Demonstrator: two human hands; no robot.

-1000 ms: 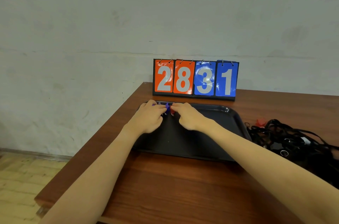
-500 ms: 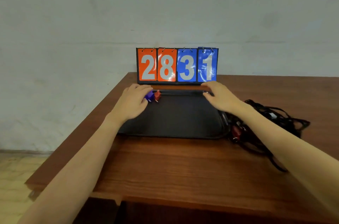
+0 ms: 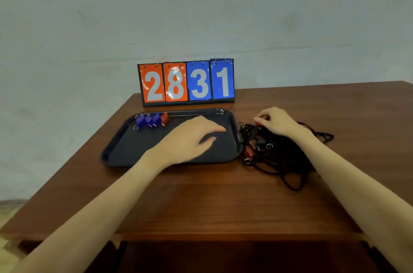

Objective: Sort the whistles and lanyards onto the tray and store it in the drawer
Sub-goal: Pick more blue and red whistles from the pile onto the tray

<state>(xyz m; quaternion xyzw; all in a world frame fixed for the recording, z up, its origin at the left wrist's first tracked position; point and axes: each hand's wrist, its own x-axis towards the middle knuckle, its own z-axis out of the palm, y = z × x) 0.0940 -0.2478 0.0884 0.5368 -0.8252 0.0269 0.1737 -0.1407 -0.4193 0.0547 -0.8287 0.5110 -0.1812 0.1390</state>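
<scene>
Over the tray (image 3: 116,150), left hand (image 3: 190,136) hovers slack; right hand (image 3: 277,122) pinches lanyards (image 3: 281,154).

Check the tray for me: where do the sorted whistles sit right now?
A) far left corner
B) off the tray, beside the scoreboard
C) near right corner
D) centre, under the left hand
A: the blue whistles and one red whistle line the tray rim at its far left corner, nearest the scoreboard.
</scene>
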